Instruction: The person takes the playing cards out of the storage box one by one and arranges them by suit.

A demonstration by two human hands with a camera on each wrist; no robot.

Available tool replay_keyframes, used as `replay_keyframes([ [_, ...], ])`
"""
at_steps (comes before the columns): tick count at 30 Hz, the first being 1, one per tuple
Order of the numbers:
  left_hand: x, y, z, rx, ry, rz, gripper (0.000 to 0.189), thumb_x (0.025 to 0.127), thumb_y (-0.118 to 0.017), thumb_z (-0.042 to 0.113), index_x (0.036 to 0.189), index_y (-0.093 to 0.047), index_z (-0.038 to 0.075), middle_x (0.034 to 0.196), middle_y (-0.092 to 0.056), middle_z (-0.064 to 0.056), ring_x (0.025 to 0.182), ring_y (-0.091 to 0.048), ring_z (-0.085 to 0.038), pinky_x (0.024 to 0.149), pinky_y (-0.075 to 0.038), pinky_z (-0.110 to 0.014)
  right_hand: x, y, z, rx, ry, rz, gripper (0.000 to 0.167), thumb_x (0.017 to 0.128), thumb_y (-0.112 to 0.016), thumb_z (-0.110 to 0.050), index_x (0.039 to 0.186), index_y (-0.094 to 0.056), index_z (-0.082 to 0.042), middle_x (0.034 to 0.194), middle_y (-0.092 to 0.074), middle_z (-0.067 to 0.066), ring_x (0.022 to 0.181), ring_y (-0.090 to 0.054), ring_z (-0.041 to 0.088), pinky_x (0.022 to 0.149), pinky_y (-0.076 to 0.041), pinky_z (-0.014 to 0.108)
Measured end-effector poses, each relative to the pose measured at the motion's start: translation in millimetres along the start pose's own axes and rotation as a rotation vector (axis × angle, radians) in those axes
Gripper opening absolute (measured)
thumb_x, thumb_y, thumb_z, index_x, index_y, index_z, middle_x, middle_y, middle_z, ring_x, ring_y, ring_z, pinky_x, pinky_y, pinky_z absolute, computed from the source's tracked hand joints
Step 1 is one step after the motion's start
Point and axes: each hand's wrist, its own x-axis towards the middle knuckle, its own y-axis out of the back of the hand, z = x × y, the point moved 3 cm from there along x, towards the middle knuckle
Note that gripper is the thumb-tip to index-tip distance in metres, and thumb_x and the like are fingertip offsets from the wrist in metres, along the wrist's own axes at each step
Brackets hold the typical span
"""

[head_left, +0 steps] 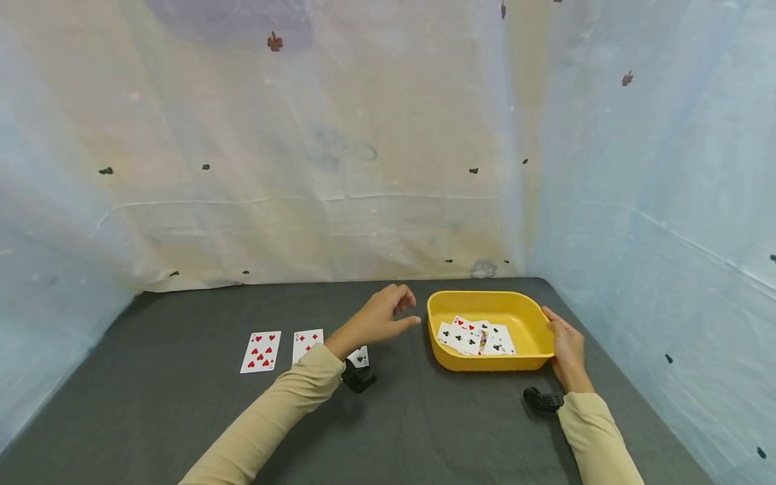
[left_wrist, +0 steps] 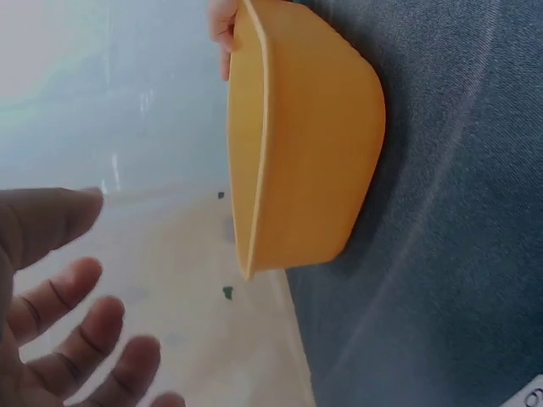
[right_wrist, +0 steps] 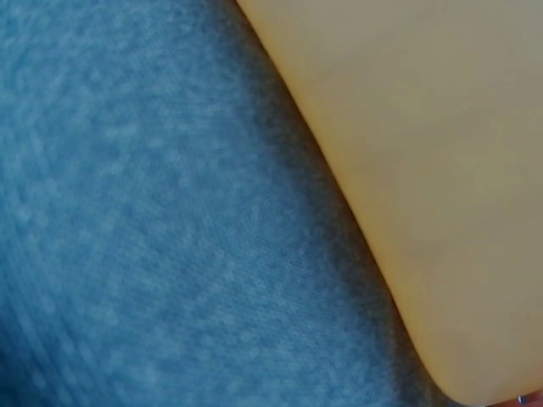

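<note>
My left hand (head_left: 383,318) is held over the table just left of the yellow tub (head_left: 485,364), nothing in its grasp. Its fingers (left_wrist: 93,331) are spread and loosely bent in the left wrist view, apart from the tub's wall. At the tub's right end, my right hand (head_left: 568,347) grips the rim, thumb and fingers on either side. Several loose playing cards (head_left: 463,338), clubs and hearts among them, lie face up in the tub. The right wrist view is filled mostly by the tub's side (right_wrist: 441,170) and the table cloth.
Left of the tub, a hearts card (head_left: 261,352) and a diamonds card (head_left: 306,341) lie face up on the dark table (head_left: 151,404). A black-suited card (head_left: 362,357) is partly covered by my left wrist. Hanging sheets (head_left: 364,135) enclose the back and sides.
</note>
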Motion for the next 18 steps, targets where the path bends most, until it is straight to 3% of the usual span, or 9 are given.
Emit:
replay_keyframes([
  [9, 10.5, -12.3, 14.6, 0.223, 0.036, -0.045, 0.031, 0.093, -0.066, 0.033, 0.115, -0.052, 0.015, 0.103, -0.048, -0.004, 0.092, -0.044, -0.021, 0.074, -0.039, -0.036, 2.1, -1, -2, 0.016, 0.003, -0.008, 0.044, 0.104, -0.037, -0.019, 0.146, -0.042, -0.007, 0.152, -0.035, 0.007, 0.138, -0.033, 0.020, 0.102, -0.036, 0.030],
  [18, 24.6, -24.5, 30.8, 0.456, -0.042, -0.071, 0.034, 0.095, -0.062, 0.039, 0.118, -0.052, 0.016, 0.106, -0.047, -0.002, 0.088, -0.041, -0.020, 0.070, -0.034, -0.031, 0.7, -1, -2, 0.030, -0.012, -0.004, 0.044, 0.104, -0.036, -0.018, 0.146, -0.041, -0.007, 0.153, -0.033, 0.007, 0.138, -0.032, 0.020, 0.102, -0.036, 0.029],
])
